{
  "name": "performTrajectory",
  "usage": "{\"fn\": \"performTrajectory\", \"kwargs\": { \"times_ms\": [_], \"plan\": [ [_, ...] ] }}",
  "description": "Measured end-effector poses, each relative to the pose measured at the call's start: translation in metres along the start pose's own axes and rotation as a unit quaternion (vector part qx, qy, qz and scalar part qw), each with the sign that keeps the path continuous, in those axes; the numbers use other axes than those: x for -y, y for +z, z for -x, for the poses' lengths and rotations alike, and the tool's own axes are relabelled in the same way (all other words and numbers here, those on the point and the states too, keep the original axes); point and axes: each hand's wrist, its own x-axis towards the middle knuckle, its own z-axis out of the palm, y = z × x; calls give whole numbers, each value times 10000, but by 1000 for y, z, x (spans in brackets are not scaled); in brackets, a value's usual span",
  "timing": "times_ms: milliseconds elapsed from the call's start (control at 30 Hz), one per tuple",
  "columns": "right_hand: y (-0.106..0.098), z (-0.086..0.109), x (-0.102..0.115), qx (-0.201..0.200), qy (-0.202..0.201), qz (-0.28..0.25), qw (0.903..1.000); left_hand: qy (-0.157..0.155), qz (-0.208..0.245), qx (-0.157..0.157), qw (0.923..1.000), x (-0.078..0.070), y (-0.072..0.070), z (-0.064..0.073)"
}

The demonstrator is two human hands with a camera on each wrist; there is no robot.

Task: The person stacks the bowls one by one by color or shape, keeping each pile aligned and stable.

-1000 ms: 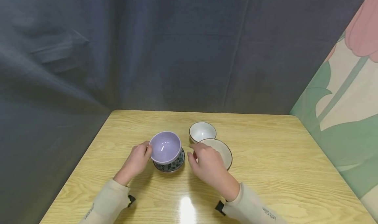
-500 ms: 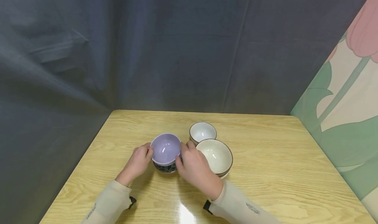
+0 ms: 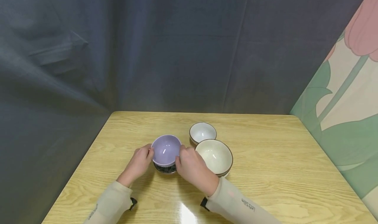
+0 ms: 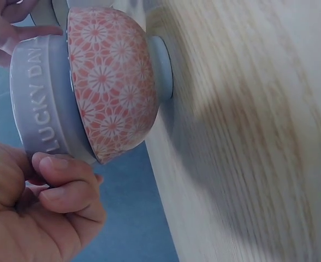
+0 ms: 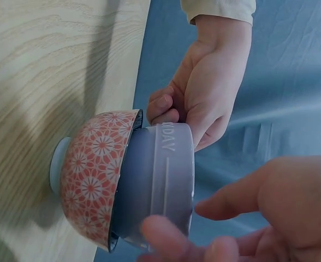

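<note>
My left hand [image 3: 138, 162] pinches the left side of a purple bowl [image 3: 166, 150], thumb on its rim. On the opposite side my right hand [image 3: 193, 168] holds the rim between thumb and fingers. Raised letters run round the outside of the purple bowl [image 4: 40, 101] in the left wrist view. Its lower part sits inside the mouth of a second bowl [image 5: 95, 174], red with white flowers outside. From above, only a dark patterned strip of that lower bowl [image 3: 166, 169] shows. The flowered bowl stands on the wooden table by its pale foot.
Right beside my right hand stands a cream bowl [image 3: 217, 156] with a brown rim, on top of another piece. Behind it is a smaller white bowl [image 3: 203, 132]. A dark curtain [image 3: 189, 53] hangs beyond the table's [image 3: 283, 171] back edge.
My right hand has moved left from over the cream bowl to the purple bowl's right rim. The purple bowl has come down a little, covering more of the patterned bowl.
</note>
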Motion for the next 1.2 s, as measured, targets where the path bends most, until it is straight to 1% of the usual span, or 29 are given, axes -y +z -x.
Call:
{"fn": "performTrajectory", "kwargs": {
  "times_ms": [233,500,733,900,1200],
  "plan": [
    [1,-2,3,-59,81,6,9999,-20,-4,-12,10000,-1,4,1],
    [6,1,4,-95,154,59,9998,198,-148,-175,9995,0,8,1],
    [11,5,5,115,323,12,9994,178,-261,-137,9994,1,13,1],
    [13,8,6,54,238,37,9997,209,-291,-118,9993,3,15,1],
    [13,9,6,62,142,-14,9999,124,-341,-77,9993,4,16,0]
  ]
}}
